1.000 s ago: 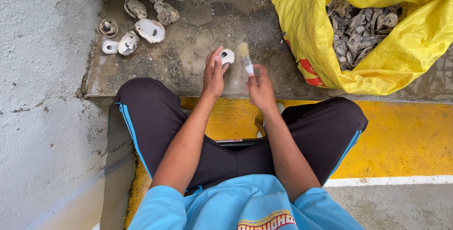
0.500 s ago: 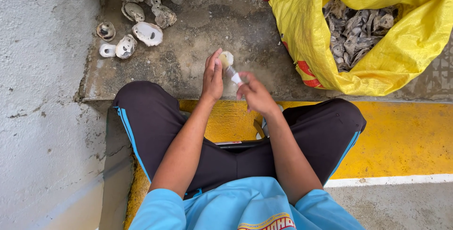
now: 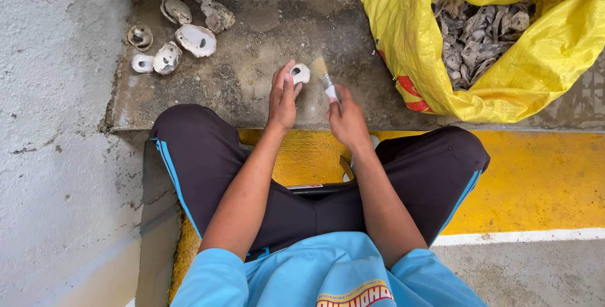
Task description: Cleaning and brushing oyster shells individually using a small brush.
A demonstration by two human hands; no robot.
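Two hands meet over a concrete step (image 3: 265,86). At centre, the left hand (image 3: 282,98) pinches a small white shell (image 3: 300,73) at its fingertips. Just at its 3 o'clock, the right hand (image 3: 345,120) closes around a brush (image 3: 324,78), whose pale bristles point to 12 and seem to touch the shell. Toward 10 o'clock lies a cluster of loose shells (image 3: 183,27). At 2 o'clock, a yellow sack (image 3: 428,42) gapes open, full of grey shells (image 3: 476,36).
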